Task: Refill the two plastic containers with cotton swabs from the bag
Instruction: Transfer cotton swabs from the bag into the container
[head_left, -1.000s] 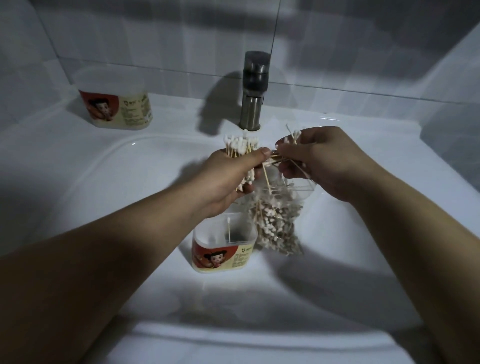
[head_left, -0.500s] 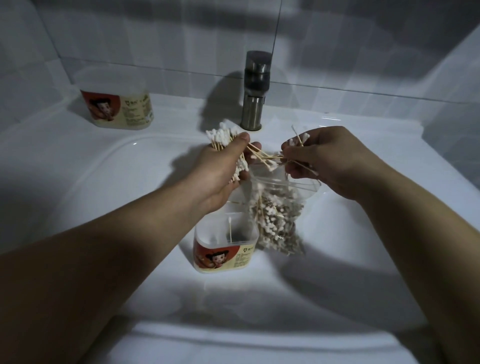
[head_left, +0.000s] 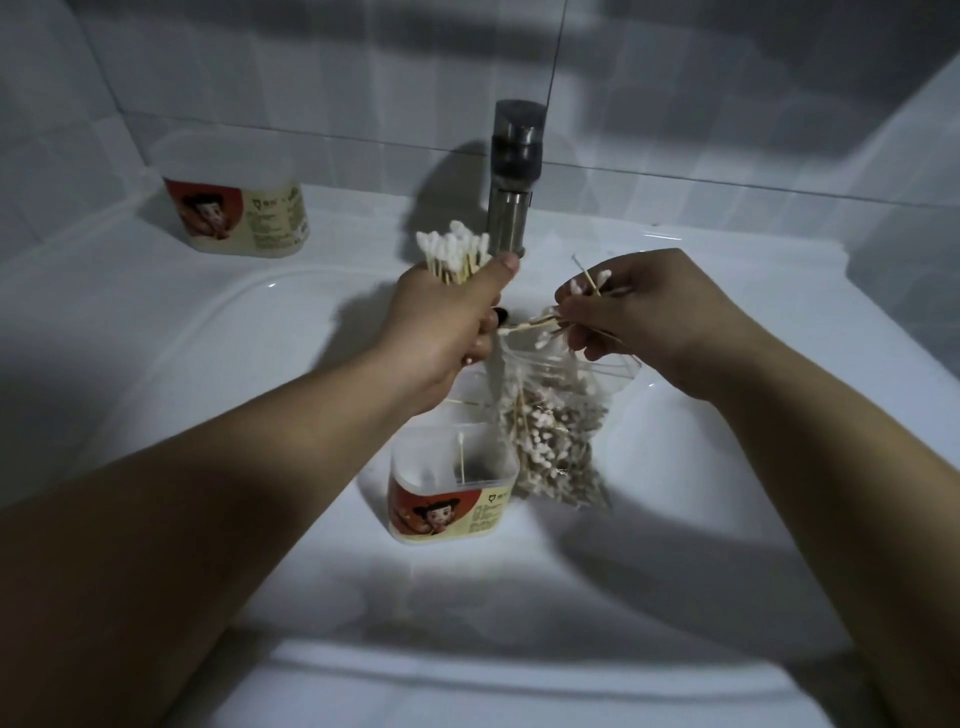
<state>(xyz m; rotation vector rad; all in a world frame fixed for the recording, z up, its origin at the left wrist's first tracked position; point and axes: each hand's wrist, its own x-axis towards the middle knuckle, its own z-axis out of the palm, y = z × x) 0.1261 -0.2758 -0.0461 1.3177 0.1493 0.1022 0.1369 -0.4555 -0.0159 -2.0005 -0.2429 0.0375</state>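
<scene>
My left hand (head_left: 441, 325) grips an upright bundle of cotton swabs (head_left: 454, 254) above the sink. My right hand (head_left: 639, 306) pinches a few loose swabs (head_left: 545, 325) just over the mouth of a clear plastic bag (head_left: 556, 431), which stands in the basin full of swabs. An open plastic container (head_left: 452, 493) with a red cartoon label stands in the basin left of the bag, with one swab upright inside. A second container (head_left: 239, 208) with the same label sits on the back left ledge.
A steel tap (head_left: 514, 176) rises behind my hands at the back of the white sink (head_left: 208, 364). Grey tiled walls close in the back and both sides. The sink's front rim (head_left: 519, 686) runs along the bottom.
My left hand has drawn its bundle left and away from the right hand. The right hand stays over the bag's mouth with a few swabs.
</scene>
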